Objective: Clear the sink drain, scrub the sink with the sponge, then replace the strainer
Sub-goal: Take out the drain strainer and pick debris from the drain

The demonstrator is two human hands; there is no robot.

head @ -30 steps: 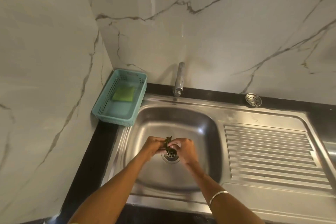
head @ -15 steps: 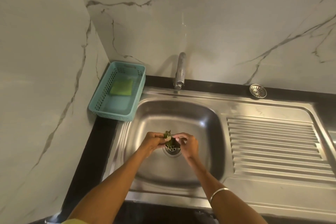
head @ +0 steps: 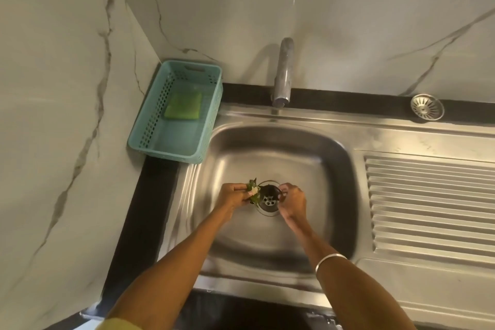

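Observation:
The steel sink (head: pixel 316 158) has its drain (head: pixel 269 199) uncovered at the middle of the basin. My left hand (head: pixel 233 197) grips a clump of green leafy debris (head: pixel 252 191) just left of the drain. My right hand (head: pixel 293 202) hovers at the drain's right rim with its fingers curled; nothing shows between them. The round metal strainer (head: pixel 427 108) lies on the black ledge at the back right. A green sponge (head: pixel 183 106) rests inside the teal basket (head: pixel 139 139) at the sink's back left corner.
The tap (head: pixel 282 75) juts out from the marble wall over the basin's back edge. A ribbed draining board (head: pixel 428 203) fills the right side. A black counter strip (head: pixel 144 211) runs along the left, against the marble side wall.
My hands have come apart. The left one has carried the green debris off the drain to the left, and the drain opening now shows. My view has tilted further down.

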